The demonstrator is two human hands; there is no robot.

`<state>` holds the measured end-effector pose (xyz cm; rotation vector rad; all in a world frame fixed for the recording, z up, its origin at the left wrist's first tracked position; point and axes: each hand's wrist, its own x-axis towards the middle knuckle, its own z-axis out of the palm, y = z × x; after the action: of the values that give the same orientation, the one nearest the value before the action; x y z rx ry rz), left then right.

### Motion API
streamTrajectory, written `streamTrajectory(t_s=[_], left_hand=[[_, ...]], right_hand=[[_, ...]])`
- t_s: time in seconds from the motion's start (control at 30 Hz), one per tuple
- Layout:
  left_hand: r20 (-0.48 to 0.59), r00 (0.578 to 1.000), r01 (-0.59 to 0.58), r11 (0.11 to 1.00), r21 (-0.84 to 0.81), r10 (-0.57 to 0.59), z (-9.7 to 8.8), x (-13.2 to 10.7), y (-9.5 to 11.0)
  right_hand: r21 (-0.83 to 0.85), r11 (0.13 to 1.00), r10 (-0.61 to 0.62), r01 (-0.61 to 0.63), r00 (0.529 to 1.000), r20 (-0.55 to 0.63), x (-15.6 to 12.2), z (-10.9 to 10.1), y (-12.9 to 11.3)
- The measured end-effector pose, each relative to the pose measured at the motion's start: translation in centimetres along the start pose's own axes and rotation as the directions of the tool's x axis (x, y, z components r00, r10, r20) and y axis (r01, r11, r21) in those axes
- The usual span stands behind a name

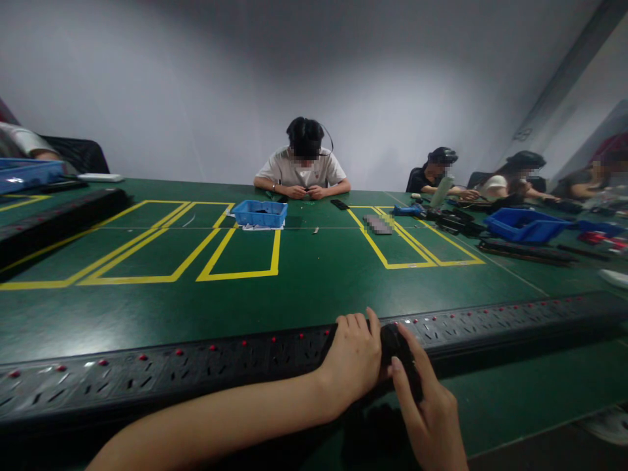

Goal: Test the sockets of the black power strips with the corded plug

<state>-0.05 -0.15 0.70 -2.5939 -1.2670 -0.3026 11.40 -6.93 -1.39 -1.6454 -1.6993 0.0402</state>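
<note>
A long black power strip (pixel 230 363) with a row of red buttons and many socket slots lies across the near side of the green table. My left hand (pixel 350 360) is closed over the strip, its fingers bent over the far edge. Right beside it, my right hand (pixel 432 399) has its thumb and fingers around a dark rounded piece (pixel 392 339) at the strip. What kind of piece this is cannot be made out, and my left hand hides part of it.
Yellow tape frames mark the green table (pixel 314 294). A light blue bin (pixel 260 214) stands beyond the strip, a phone (pixel 377 225) lies farther right, and a blue bin (pixel 527 226) stands among black parts. A person (pixel 304 170) works opposite; several others sit around.
</note>
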Motion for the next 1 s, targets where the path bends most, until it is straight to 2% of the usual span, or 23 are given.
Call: streamTrajectory(t_s=[1.0], left_hand=[[-0.003,1.0,0.001,1.0,0.015,-0.001,0.5,-0.02,0.07]], right_hand=[[-0.006,1.0,-0.012,0.012,1.0,-0.013,-0.08,0.05,0.09]])
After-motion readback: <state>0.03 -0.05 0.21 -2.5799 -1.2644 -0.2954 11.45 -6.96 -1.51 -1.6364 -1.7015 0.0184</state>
